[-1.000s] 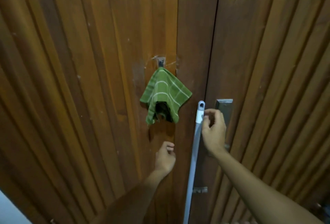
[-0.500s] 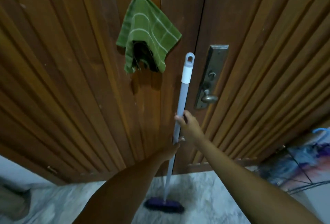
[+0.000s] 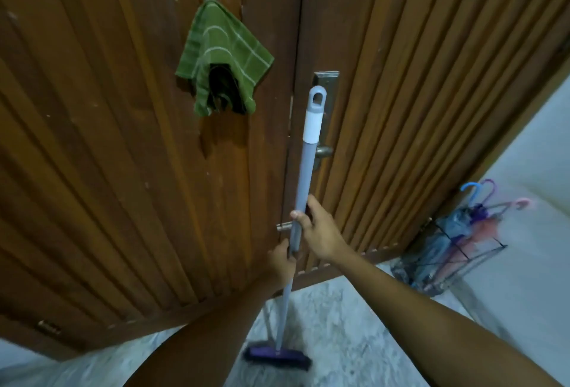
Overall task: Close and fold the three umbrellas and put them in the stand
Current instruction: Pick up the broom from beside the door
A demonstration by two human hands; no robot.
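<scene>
Three folded umbrellas [image 3: 468, 229], with blue, purple and pink hooked handles, stand in a black wire stand [image 3: 444, 266] at the far right, against the white wall beside the door. Both hands hold a grey broom handle [image 3: 303, 183] in front of the wooden door. My right hand [image 3: 317, 232] grips the pole at mid-height, and my left hand [image 3: 282, 260] grips it just below. The broom's purple head [image 3: 276, 360] rests on the marbled floor.
A wooden double door [image 3: 123, 170] fills most of the view, with a metal lever handle [image 3: 324, 150] on the right leaf. A green checked cloth [image 3: 222, 56] hangs from a hook on the left leaf. Pale marbled floor [image 3: 339, 325] lies below.
My hands slid down the broom pole from its top to mid-height, the left hand taking hold. The view tilted downward and rightward, bringing the floor, broom head and umbrella stand into sight.
</scene>
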